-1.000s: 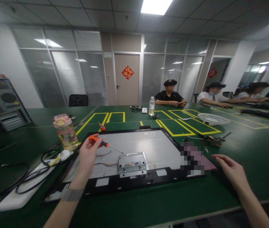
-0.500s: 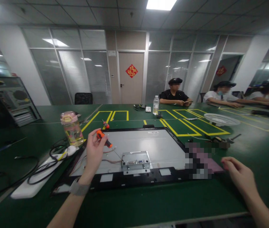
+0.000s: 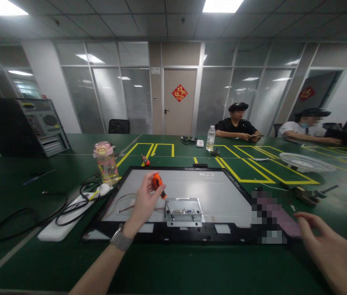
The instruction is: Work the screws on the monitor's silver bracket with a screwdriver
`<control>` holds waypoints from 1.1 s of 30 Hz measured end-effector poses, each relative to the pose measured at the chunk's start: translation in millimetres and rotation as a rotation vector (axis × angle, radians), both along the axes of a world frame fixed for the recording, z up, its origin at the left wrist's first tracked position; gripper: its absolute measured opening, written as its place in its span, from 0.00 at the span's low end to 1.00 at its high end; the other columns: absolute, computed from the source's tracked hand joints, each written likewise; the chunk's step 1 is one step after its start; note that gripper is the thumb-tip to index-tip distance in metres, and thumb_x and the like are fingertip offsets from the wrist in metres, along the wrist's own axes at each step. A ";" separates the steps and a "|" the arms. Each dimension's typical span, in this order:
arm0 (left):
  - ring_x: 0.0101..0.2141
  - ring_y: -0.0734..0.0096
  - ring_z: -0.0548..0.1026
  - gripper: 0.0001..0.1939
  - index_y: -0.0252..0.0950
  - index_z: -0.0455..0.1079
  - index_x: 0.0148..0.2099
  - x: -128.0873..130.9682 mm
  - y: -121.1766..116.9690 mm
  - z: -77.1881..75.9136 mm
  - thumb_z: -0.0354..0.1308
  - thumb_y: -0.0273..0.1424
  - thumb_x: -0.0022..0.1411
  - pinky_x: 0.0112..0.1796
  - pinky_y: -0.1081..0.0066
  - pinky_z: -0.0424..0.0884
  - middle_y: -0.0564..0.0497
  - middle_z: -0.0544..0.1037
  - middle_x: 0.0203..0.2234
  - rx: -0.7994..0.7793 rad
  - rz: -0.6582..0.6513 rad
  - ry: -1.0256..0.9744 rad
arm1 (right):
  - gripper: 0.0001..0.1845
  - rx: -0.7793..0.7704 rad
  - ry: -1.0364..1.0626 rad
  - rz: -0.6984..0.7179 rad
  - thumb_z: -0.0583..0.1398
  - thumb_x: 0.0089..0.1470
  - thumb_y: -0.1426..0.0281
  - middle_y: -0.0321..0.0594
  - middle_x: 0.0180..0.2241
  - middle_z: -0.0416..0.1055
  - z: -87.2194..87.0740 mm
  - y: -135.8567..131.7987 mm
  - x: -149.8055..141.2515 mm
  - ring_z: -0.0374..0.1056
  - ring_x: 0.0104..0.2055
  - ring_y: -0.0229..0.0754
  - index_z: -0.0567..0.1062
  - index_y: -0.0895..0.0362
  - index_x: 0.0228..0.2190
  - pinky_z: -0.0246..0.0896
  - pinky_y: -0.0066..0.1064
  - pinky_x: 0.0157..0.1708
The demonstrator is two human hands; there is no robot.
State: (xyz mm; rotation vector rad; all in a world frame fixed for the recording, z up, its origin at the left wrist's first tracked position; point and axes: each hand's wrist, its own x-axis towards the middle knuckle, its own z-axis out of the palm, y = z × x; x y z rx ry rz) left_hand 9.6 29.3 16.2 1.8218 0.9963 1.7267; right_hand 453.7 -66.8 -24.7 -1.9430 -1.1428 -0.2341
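Left hand point(image 3: 145, 198) pinching screwdriver point(image 3: 158, 182), tip down, over panel point(image 3: 222, 196); right hand point(image 3: 328, 243) right of panel, fingers curled, can't tell if pinching.

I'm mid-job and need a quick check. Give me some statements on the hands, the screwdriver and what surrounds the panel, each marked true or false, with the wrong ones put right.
1. The left hand holds the screwdriver. True.
2. The screwdriver's shaft points up at the ceiling. False: it slopes down to the metal box.
3. Both hands are on the screwdriver. False: the right hand is well apart from it, by the pink item.
4. The cup stands left of the panel. True.
5. The power strip lies right of the panel. False: the power strip lies left of it.
6. The bottle stands upright beyond the panel. True.
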 end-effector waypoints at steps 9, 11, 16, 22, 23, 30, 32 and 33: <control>0.32 0.73 0.74 0.19 0.39 0.63 0.53 6.6 -4.5 -2.7 0.60 0.33 0.61 0.37 0.72 0.72 0.54 0.72 0.32 -0.028 -0.009 0.058 | 0.14 -0.138 -0.116 1.018 0.52 0.59 0.62 0.47 0.42 0.74 27.1 54.7 -140.1 0.69 0.47 0.52 0.74 0.54 0.41 0.65 0.44 0.49; 0.33 0.73 0.74 0.18 0.39 0.63 0.52 7.3 -5.2 -2.7 0.60 0.33 0.60 0.37 0.72 0.72 0.55 0.73 0.32 -0.027 0.002 0.069 | 0.17 -0.212 -0.073 1.145 0.55 0.59 0.62 0.47 0.49 0.71 36.1 72.3 -159.5 0.67 0.52 0.51 0.71 0.54 0.48 0.62 0.46 0.54; 0.33 0.73 0.75 0.19 0.40 0.63 0.52 5.7 -3.7 -3.8 0.60 0.33 0.60 0.38 0.72 0.72 0.54 0.74 0.34 -0.007 0.029 0.076 | 0.25 -0.427 0.168 1.365 0.59 0.55 0.56 0.46 0.55 0.67 37.2 118.9 -175.1 0.65 0.56 0.50 0.69 0.54 0.52 0.59 0.46 0.58; 0.31 0.73 0.75 0.19 0.39 0.64 0.52 5.7 -5.5 -1.7 0.60 0.33 0.60 0.36 0.72 0.73 0.54 0.74 0.32 0.022 0.049 0.110 | 0.33 -0.498 0.314 1.412 0.64 0.50 0.55 0.48 0.57 0.66 16.9 124.0 -174.6 0.62 0.58 0.52 0.68 0.57 0.54 0.54 0.45 0.60; 0.31 0.73 0.75 0.19 0.39 0.64 0.52 6.2 -6.8 -1.1 0.60 0.33 0.60 0.36 0.72 0.73 0.54 0.74 0.32 0.026 0.043 0.124 | 0.33 -0.504 0.297 1.405 0.65 0.50 0.55 0.47 0.57 0.65 16.1 120.1 -174.1 0.61 0.59 0.53 0.68 0.56 0.54 0.53 0.46 0.60; 0.34 0.71 0.76 0.18 0.40 0.64 0.54 9.9 -17.6 2.2 0.57 0.30 0.62 0.40 0.69 0.73 0.52 0.76 0.35 0.094 -0.024 0.225 | 0.46 -0.616 0.229 1.387 0.71 0.39 0.58 0.46 0.61 0.61 29.1 104.3 -170.3 0.57 0.62 0.54 0.64 0.55 0.58 0.48 0.45 0.63; 0.35 0.71 0.76 0.18 0.40 0.62 0.55 11.3 -20.6 3.8 0.54 0.27 0.63 0.40 0.69 0.72 0.51 0.76 0.36 0.090 -0.066 0.246 | 0.45 -0.628 0.213 1.369 0.70 0.39 0.58 0.46 0.60 0.62 31.9 103.8 -170.3 0.57 0.62 0.55 0.65 0.54 0.58 0.48 0.45 0.63; 0.35 0.71 0.75 0.17 0.40 0.62 0.54 12.2 -22.2 4.8 0.54 0.26 0.63 0.40 0.69 0.71 0.51 0.76 0.35 0.104 -0.070 0.253 | 0.45 -0.630 0.208 1.360 0.70 0.39 0.58 0.46 0.60 0.63 32.6 103.8 -170.2 0.57 0.62 0.55 0.65 0.54 0.58 0.49 0.46 0.63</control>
